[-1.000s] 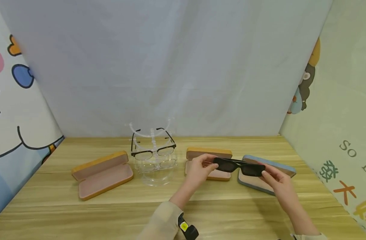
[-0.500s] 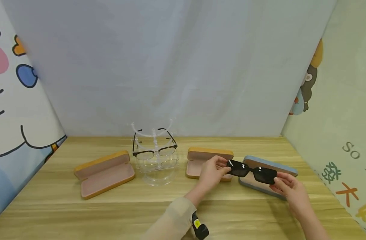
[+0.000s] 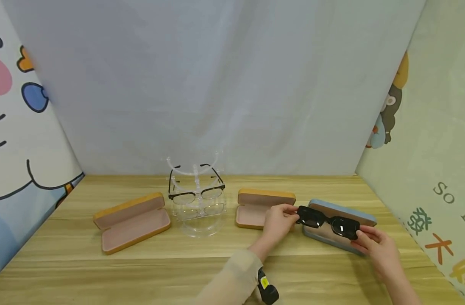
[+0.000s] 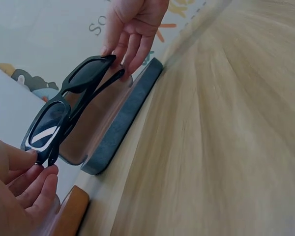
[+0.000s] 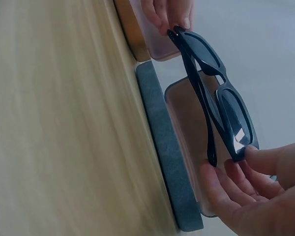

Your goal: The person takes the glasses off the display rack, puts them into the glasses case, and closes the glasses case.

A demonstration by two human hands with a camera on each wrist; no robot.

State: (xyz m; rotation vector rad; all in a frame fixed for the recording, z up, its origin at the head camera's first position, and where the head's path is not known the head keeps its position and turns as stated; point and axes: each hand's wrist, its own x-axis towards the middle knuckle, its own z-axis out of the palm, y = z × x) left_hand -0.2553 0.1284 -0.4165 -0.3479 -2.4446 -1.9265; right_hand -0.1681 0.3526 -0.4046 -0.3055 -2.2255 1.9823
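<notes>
Black sunglasses point(image 3: 327, 222) with dark lenses hang in the air, held level between both hands. My left hand point(image 3: 279, 222) pinches one end of the frame between thumb and fingers. At the other end my right hand point(image 3: 378, 248) grips the corner the same way. In the right wrist view the temples of the sunglasses point(image 5: 199, 93) are folded in behind the lenses. Just under and behind them lies an open blue glasses case point(image 3: 343, 209) with a pinkish lining, partly hidden by the sunglasses.
An open orange glasses case point(image 3: 266, 192) stands left of the blue one, and another orange case point(image 3: 135, 228) lies open farther left. Between them a clear stand point(image 3: 198, 231) bears black-rimmed glasses point(image 3: 196, 194) and a thin-framed pair point(image 3: 203, 210). A pale curtain point(image 3: 217, 84) closes the back.
Both hands have carried the sunglasses to the right, from the front of the nearer orange case to over the blue case. The lenses now tilt more upward.
</notes>
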